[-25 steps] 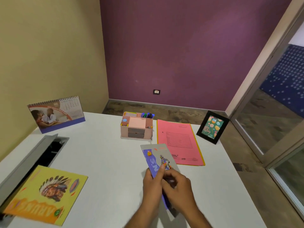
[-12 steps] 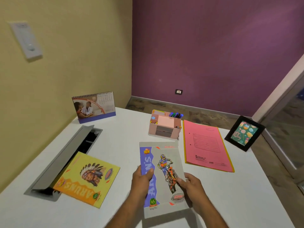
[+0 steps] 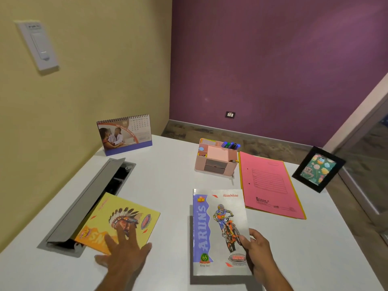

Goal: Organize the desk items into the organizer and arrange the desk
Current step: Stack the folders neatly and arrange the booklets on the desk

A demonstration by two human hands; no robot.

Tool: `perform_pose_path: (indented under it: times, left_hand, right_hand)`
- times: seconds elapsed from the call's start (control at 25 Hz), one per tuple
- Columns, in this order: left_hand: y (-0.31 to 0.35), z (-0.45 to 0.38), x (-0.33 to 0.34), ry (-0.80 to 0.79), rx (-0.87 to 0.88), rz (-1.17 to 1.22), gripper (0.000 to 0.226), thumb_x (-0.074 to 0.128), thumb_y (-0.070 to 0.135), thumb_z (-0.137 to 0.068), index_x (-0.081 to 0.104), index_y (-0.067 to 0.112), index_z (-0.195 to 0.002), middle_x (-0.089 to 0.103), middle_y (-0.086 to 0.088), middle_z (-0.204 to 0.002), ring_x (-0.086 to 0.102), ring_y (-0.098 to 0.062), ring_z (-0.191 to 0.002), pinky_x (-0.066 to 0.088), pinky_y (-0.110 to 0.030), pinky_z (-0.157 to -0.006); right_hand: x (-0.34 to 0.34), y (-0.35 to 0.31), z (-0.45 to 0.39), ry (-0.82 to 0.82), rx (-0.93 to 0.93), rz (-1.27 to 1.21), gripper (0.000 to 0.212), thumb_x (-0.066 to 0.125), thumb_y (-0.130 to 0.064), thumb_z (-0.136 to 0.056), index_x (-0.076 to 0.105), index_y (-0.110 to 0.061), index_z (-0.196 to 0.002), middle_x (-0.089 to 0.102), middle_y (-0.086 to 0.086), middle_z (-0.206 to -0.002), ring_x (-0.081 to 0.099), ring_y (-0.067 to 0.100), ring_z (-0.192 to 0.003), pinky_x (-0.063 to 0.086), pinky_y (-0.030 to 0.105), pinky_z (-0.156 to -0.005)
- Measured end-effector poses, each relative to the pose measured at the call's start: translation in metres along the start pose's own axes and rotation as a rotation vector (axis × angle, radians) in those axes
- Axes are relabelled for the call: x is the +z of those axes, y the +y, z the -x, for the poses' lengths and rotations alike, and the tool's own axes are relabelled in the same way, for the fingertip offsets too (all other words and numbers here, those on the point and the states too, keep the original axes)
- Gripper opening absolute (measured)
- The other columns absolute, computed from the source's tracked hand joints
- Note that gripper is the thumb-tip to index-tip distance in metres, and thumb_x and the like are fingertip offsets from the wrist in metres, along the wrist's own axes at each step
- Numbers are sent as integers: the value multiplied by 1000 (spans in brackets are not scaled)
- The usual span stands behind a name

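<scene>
Nearest us, at five o'clock, our right hand (image 3: pixel 257 252) pinches the right edge of a grey notebook (image 3: pixel 219 232) lying on the white desk (image 3: pixel 168 185), while at seven o'clock our left hand (image 3: pixel 123 252) rests flat and open on a yellow notebook (image 3: pixel 117 221) overlapping a grey cable hatch (image 3: pixel 88 202). Both look thin, light and bendy, best taken by an edge. Farther, a pink folder (image 3: pixel 270 185) at two o'clock crowds the grey notebook, then the pink organizer (image 3: pixel 216 160) at twelve, a calendar (image 3: pixel 125 134) at eleven.

I see a grey notebook (image 3: pixel 220 232) lifted off the desk, cover up, and a yellow notebook (image 3: pixel 117 222) lying askew at the left. The pink organizer (image 3: pixel 216 159) stands at the back, with a pink folder (image 3: pixel 270 185) flat just beside it.
</scene>
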State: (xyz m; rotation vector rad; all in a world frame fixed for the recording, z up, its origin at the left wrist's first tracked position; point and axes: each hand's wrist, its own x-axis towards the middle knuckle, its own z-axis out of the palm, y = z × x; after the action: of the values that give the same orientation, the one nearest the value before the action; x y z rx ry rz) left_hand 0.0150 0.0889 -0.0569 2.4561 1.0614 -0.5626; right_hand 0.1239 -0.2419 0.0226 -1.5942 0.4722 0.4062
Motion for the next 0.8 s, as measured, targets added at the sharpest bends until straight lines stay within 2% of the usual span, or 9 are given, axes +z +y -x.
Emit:
perform_pose_path:
  times: [0.12,0.2,0.44,0.52,0.6,0.68,0.72,0.76,0.8]
  left_hand:
    - [-8,4,17,-36,-21,-42,88,28,80,-83,-17,42,-149,-22,-3,-161,-19,-46,-143,15,-71,-108]
    - [-6,7,17,-30,23,-62,80,29,75,-88,-15,46,-148,-23,-1,-161,-20,-44,-144,12,-69,-110]
    - [-1,5,8,-87,342,-235,79,47,45,-93,-8,48,-149,-19,9,-162,-18,-37,-147,8,-66,-112]
    - [-3,5,8,-103,478,-250,84,48,28,-84,1,48,-151,-12,14,-162,-16,-32,-149,2,-64,-113]
    - [-2,6,8,-116,543,-133,81,47,25,-73,23,51,-146,7,23,-159,-11,-27,-150,-5,-62,-115]
    - [3,13,12,0,549,40,52,54,41,-76,50,53,-126,38,31,-144,14,-27,-149,10,-59,-115]
    - [7,15,16,97,524,115,35,56,53,-75,57,51,-110,52,34,-125,36,-28,-139,27,-55,-108]
    - [13,17,18,184,490,175,31,56,63,-71,59,46,-97,58,30,-104,51,-27,-121,41,-48,-93]
    - [20,18,21,230,451,198,38,55,70,-66,59,42,-92,58,23,-97,55,-25,-108,45,-42,-81]
  right_hand:
    - [-5,6,-2,31,21,-7,13,58,-2,-94,63,-11,-102,76,19,-88,73,41,-77,55,64,-77]
    - [-7,9,-4,33,19,-7,14,57,-2,-94,62,-10,-103,76,20,-88,73,42,-78,55,63,-77]
    - [-7,14,-9,24,13,-17,13,58,-1,-93,63,-9,-102,75,20,-88,72,43,-80,56,62,-78]
    - [-9,17,-12,22,11,-16,14,59,-1,-92,63,-10,-102,75,20,-88,72,42,-80,56,62,-79]
    - [-11,20,-15,24,5,-3,14,60,0,-91,63,-9,-102,75,20,-87,72,43,-81,56,61,-79]
    - [-14,25,-17,35,-6,4,16,61,4,-89,64,-7,-100,75,21,-85,71,45,-85,55,61,-83]
    - [-15,28,-18,38,-12,11,17,61,6,-89,65,-6,-100,75,21,-84,70,46,-87,54,61,-85]
    - [-16,32,-20,42,-16,25,18,61,7,-88,65,-6,-100,75,21,-84,69,47,-89,53,61,-87]
    - [-18,36,-21,43,-21,37,18,61,7,-87,65,-5,-100,75,20,-83,69,47,-89,52,60,-88]
